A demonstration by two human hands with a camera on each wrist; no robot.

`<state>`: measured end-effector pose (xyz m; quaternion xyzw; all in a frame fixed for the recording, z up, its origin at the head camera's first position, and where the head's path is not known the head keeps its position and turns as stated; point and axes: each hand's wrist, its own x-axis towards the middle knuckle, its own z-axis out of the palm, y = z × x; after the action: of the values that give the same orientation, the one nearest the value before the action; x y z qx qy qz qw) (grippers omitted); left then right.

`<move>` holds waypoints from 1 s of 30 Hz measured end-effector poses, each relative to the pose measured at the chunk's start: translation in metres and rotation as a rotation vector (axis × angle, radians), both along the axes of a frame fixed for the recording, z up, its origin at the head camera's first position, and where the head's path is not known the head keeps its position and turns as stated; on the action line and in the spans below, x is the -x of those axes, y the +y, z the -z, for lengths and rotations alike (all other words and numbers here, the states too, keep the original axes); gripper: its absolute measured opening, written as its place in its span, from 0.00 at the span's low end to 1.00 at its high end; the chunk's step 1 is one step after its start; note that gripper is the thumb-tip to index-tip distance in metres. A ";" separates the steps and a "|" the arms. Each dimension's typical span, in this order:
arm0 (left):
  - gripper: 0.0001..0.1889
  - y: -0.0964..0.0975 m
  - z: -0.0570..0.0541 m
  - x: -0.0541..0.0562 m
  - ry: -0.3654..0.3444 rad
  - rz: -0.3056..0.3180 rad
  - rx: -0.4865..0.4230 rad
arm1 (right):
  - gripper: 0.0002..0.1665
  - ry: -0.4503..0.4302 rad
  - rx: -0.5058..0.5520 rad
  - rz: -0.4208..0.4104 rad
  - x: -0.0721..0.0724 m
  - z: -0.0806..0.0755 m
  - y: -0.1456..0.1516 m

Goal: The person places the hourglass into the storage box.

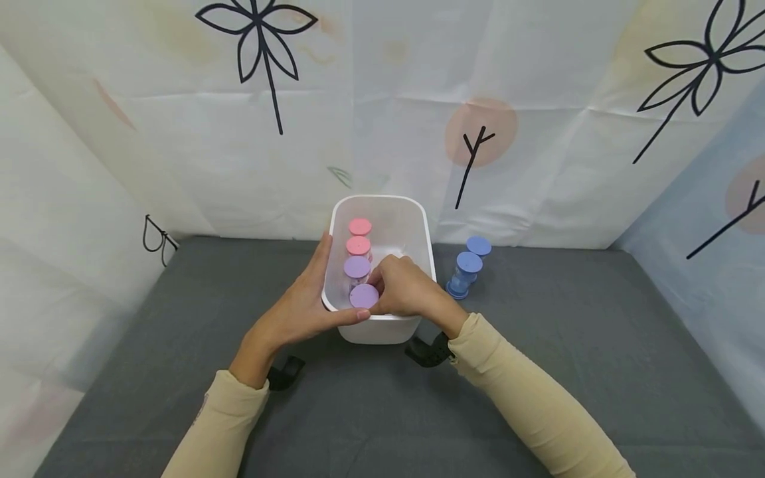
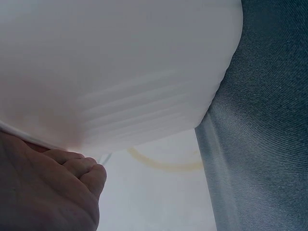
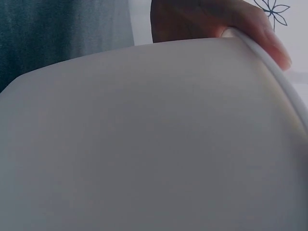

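In the head view a white plastic bin (image 1: 390,329) stands on the dark cloth. My left hand (image 1: 301,299) holds its near left corner, fingers along the left wall and thumb over the front rim. Inside, along the left wall, run two pink-capped sand timers (image 1: 358,246) and two purple-capped ones. My right hand (image 1: 406,285) reaches into the bin and pinches the nearest purple sand timer (image 1: 364,296) by its side. The bin's outer wall (image 2: 144,62) fills much of the left wrist view; in the right wrist view the wall hides the right hand.
Two blue sand timers (image 1: 469,263) stand upright to the right of the bin, one behind the other. A patterned white curtain (image 1: 394,133) hangs close behind the bin. Dark grey cloth (image 1: 538,318) covers the table.
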<state>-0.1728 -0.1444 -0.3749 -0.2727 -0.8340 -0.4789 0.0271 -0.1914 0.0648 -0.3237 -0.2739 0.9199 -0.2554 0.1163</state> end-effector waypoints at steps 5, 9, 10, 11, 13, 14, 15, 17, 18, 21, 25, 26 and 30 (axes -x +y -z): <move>0.70 0.002 0.000 0.000 -0.006 0.007 -0.008 | 0.16 -0.004 -0.015 0.010 0.000 0.000 0.001; 0.69 0.002 -0.003 -0.001 -0.015 -0.002 0.005 | 0.15 0.008 -0.017 0.006 0.002 -0.001 -0.001; 0.69 0.002 -0.006 -0.003 -0.019 0.001 0.001 | 0.14 0.009 -0.018 0.006 0.002 -0.001 -0.002; 0.69 0.003 -0.010 -0.005 -0.025 0.005 -0.003 | 0.12 0.007 -0.020 0.007 0.003 -0.001 -0.003; 0.68 0.006 -0.020 -0.011 -0.046 0.008 -0.005 | 0.11 0.004 -0.030 0.013 0.004 0.000 -0.004; 0.68 0.007 -0.025 -0.015 -0.058 0.009 -0.003 | 0.10 0.003 -0.036 0.018 0.004 0.001 -0.005; 0.68 0.008 -0.030 -0.017 -0.068 0.009 -0.003 | 0.10 0.001 -0.039 0.025 0.004 0.001 -0.006; 0.68 0.006 -0.026 -0.016 -0.062 -0.001 0.011 | 0.11 0.002 -0.052 0.042 0.004 0.002 -0.008; 0.68 0.005 -0.022 -0.013 -0.055 -0.006 0.019 | 0.11 0.005 -0.057 0.051 0.004 0.002 -0.008; 0.70 0.002 -0.007 -0.003 -0.022 -0.006 0.020 | 0.13 0.013 -0.070 0.069 0.003 0.002 -0.010; 0.70 0.000 -0.001 0.000 0.000 -0.004 0.014 | 0.14 0.026 -0.080 0.073 0.002 0.002 -0.011; 0.69 0.000 0.000 0.000 0.002 -0.006 0.014 | 0.13 0.026 -0.075 0.077 0.001 0.002 -0.010; 0.69 0.001 0.000 0.000 -0.003 -0.004 0.013 | 0.13 0.042 -0.046 0.118 -0.003 0.001 -0.007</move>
<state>-0.1723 -0.1439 -0.3749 -0.2703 -0.8376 -0.4740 0.0252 -0.1885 0.0580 -0.3249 -0.2216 0.9423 -0.2349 0.0880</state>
